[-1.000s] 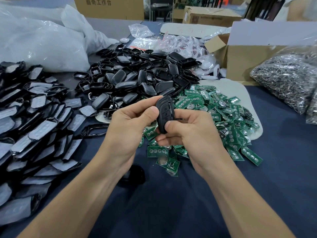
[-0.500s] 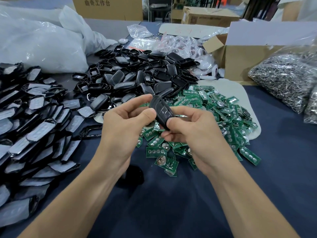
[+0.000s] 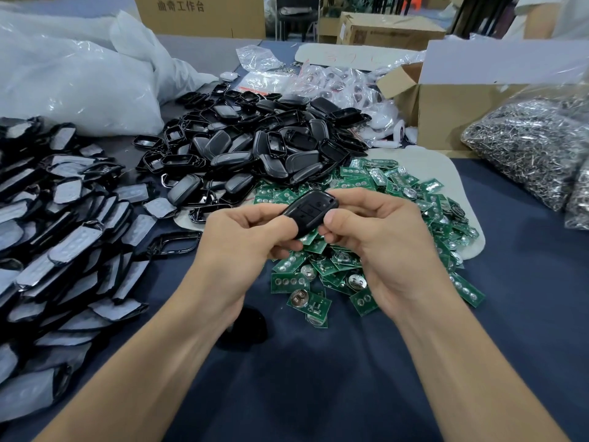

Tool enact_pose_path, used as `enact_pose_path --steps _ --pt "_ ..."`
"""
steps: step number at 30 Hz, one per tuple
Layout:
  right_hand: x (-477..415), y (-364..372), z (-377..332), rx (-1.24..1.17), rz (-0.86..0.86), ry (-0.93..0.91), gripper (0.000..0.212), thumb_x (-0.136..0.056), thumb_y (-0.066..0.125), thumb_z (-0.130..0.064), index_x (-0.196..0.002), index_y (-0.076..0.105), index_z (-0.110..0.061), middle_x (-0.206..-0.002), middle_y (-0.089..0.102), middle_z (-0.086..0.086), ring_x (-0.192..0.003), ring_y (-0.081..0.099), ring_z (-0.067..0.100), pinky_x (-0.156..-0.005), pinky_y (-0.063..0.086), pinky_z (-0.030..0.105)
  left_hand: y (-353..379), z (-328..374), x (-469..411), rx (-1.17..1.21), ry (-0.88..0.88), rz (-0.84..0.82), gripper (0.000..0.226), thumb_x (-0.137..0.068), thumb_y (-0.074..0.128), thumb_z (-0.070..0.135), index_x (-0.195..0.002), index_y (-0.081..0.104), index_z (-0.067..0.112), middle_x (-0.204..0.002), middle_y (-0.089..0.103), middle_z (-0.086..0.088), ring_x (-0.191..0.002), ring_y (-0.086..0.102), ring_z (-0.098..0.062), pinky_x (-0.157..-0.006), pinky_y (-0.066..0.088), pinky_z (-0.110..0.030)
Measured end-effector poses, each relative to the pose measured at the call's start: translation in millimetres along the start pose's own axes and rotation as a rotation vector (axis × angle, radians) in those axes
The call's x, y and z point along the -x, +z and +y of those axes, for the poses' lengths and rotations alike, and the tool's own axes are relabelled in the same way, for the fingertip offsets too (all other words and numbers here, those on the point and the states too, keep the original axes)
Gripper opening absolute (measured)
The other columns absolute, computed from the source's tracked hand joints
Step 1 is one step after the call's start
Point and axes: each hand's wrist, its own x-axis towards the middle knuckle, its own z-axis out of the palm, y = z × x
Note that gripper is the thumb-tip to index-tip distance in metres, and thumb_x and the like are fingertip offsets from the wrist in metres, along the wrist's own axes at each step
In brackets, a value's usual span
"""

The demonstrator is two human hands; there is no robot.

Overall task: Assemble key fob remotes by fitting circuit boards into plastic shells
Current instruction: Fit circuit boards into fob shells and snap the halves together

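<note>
- Nearest you: dark blue cloth-covered counter (image 3: 318, 393), with a small black piece (image 3: 245, 327) lying partly hidden under your left wrist. Can't tell what it is.
- Left grip (image 3: 251, 247): thumb and curled fingers pinching the lower-left end of the black oval plastic key fob (image 3: 314, 207).
- Right grip (image 3: 385, 247): thumb on the button face, forefinger hooked over the far upper-right end, so it is pinching the same fob.
- The fob is off the counter, between both grips, above the near edge of the board heap. Button face is up. Its long axis runs lower-left to upper-right, from the left grip to the right one.
- Shell looks closed, so my guess is you're on the squeeze or check step. Both grips are equally near, one at each end of that axis, so press along the seam.
- Just beyond: heap of green rectangular circuit boards (image 3: 414, 199), on the right grip's side.
- Behind that: pile of empty black plastic shell halves (image 3: 255, 148).
- Far left: stack of grey-faced black-rimmed parts (image 3: 63, 224), white plastic bags (image 3: 73, 81) behind it.
</note>
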Motion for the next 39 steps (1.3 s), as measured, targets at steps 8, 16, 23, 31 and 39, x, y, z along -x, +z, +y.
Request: enact_pose_path --steps 8,16,23,31,39 --pt "1.1 4.2 3.2 -0.026 -0.016 0.031 0.022 -0.085 0.066 0.018 -0.096 0.074 0.0 -0.066 0.07 0.01 -0.057 0.062 0.017 -0.06 0.056 0.024 2.3 0.4 1.0 0.005 0.02 0.111 0.024 -0.073 0.074 0.0 -0.07 0.084 0.021 -0.064 0.074 -0.005 -0.05 0.064 -0.012 -0.05 0.048 -0.017" --pt "1.6 3.9 0.7 -0.036 -0.022 0.012 0.029 -0.086 0.065 0.017 -0.083 0.076 -0.009 -0.064 0.069 0.01 -0.055 0.06 0.017 -0.06 0.056 0.024 2.2 -0.6 1.2 0.003 0.022 0.015 0.021 -0.066 0.075 0.018 -0.081 0.085 0.03 -0.07 0.074 -0.002 -0.067 0.065 -0.014 -0.062 0.052 -0.019" --pt "3.3 7.0 2.2 -0.031 -0.035 0.02 0.027 -0.085 0.065 0.018 -0.089 0.075 -0.006 -0.065 0.07 0.009 -0.055 0.062 0.016 -0.061 0.057 0.023 1.3 1.1 -0.1 0.081 -0.037 0.022 0.017 -0.065 0.074 0.008 -0.074 0.084 0.019 -0.07 0.074 -0.005 -0.058 0.064 -0.011 -0.057 0.048 -0.017" --pt "2.8 6.7 0.9 -0.031 -0.026 0.034 0.025 -0.087 0.065 0.017 -0.089 0.075 -0.006 -0.065 0.07 0.009 -0.056 0.061 0.017 -0.062 0.057 0.024 -1.9 1.3 -0.7 0.053 -0.031 -0.026 0.016 -0.071 0.077 0.008 -0.078 0.085 0.019 -0.073 0.075 -0.006 -0.06 0.065 -0.011 -0.057 0.048 -0.016" --pt "4.1 9.6 3.4 -0.011 -0.051 0.033 0.028 -0.086 0.065 0.018 -0.087 0.076 -0.008 -0.064 0.071 0.009 -0.056 0.063 0.015 -0.061 0.057 0.023 4.4 0.0 1.4 0.028 -0.013 -0.038 0.013 -0.071 0.071 0.02 -0.076 0.083 0.018 -0.073 0.072 -0.005 -0.066 0.061 -0.015 -0.07 0.048 -0.033"
